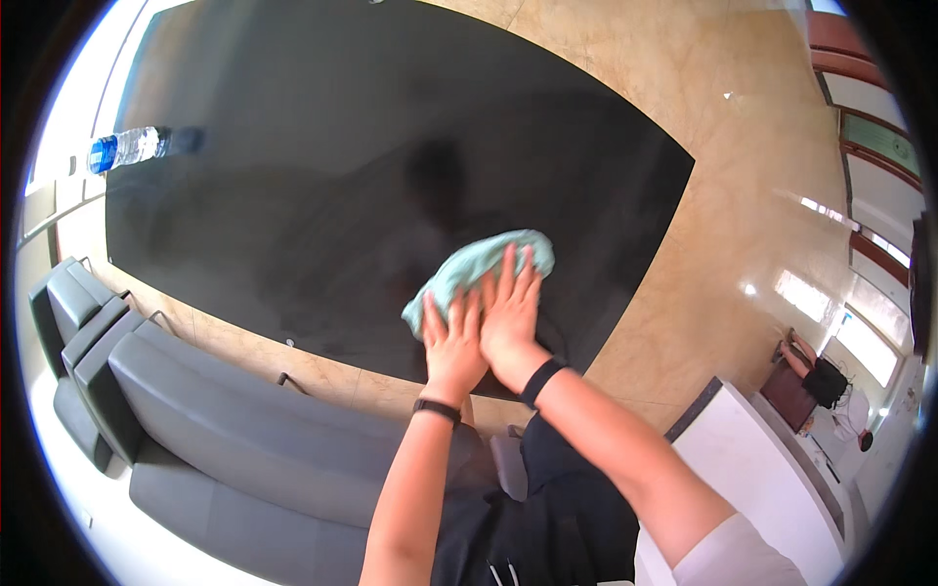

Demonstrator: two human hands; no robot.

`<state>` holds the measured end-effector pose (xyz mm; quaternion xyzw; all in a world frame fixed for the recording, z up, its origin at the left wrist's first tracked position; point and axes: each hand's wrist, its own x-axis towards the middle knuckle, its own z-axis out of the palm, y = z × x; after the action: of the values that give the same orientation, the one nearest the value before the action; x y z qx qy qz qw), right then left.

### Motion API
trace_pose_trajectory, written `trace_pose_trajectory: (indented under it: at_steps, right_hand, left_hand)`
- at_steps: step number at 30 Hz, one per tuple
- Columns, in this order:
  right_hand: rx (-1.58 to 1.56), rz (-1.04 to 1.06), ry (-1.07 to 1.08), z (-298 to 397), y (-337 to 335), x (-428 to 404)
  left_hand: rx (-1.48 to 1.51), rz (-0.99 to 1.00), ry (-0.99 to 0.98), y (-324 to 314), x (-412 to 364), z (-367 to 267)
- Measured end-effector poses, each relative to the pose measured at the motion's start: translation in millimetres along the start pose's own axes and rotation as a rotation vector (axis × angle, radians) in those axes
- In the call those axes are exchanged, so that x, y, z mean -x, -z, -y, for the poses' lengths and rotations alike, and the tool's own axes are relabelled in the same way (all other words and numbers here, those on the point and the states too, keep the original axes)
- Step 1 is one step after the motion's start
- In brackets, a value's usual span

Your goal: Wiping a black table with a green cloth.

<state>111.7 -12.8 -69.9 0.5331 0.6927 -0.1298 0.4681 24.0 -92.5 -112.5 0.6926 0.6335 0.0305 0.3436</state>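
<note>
A light green cloth (469,267) lies bunched on a large glossy black tabletop (308,205), near its edge closest to me. Both my palms press down on it side by side. My left hand (456,344) rests on the cloth's lower left part, fingers spread. My right hand (511,311) lies flat on its right part, with the fingers pointing away from me. The two hands touch near the thumbs. Each wrist wears a dark band. The cloth's underside is hidden. A plastic bottle with a blue label (124,149) is at the tabletop's far left.
A grey padded sofa (242,417) runs along the lower left, close to the black tabletop. At lower right is a white counter (755,469). Beyond it a person (828,384) sits on a dark red seat. Glossy beige floor tiles (703,293) border the table's right side.
</note>
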Motion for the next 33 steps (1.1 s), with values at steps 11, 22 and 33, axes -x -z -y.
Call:
trace_pose_trajectory:
  at_steps: [11,22,33]
  right_hand:
    - [-0.188,0.095,0.260,40.6,-71.3,33.7]
    - [-0.384,-0.064,0.152,7.1,60.7,-64.4]
    - [-0.497,0.114,0.031,3.9,142.3,-87.6]
  left_hand:
    - [0.082,0.224,0.116,14.8,78.4,18.1]
    - [-0.115,-0.137,-0.050,70.3,-79.4,66.1]
    - [-0.106,0.262,-0.089,151.8,-155.9,84.5]
